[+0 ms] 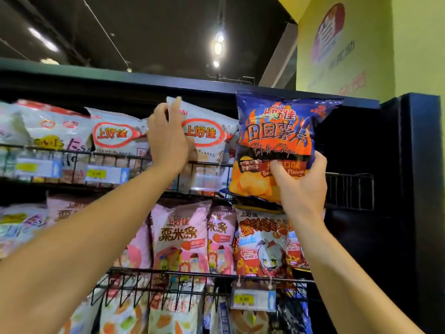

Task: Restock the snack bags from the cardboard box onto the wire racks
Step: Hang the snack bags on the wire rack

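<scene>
Shelving of black metal [409,165] filled the view, and its top wire rack [349,186] served as the landmark. Below that rack hung a second rack crowded with pink corn-stick bags [179,237]. On the rack itself, left of its bare right end, stood a row of white snack bags [115,136]. The blue potato chip bag [279,143] was held upright in front of the rack, just left of that bare end, not yet seated behind the wire. The right hand [301,184] gripped its lower edge, thumb pressed into the front. The left hand [166,138] had its fingers curled round the top of one white bag [207,136], holding it aside. If that bag slipped back, it would likely crowd the gap and the blue bag could catch on the wire front, tip forward and fall. The cardboard box was out of view.
</scene>
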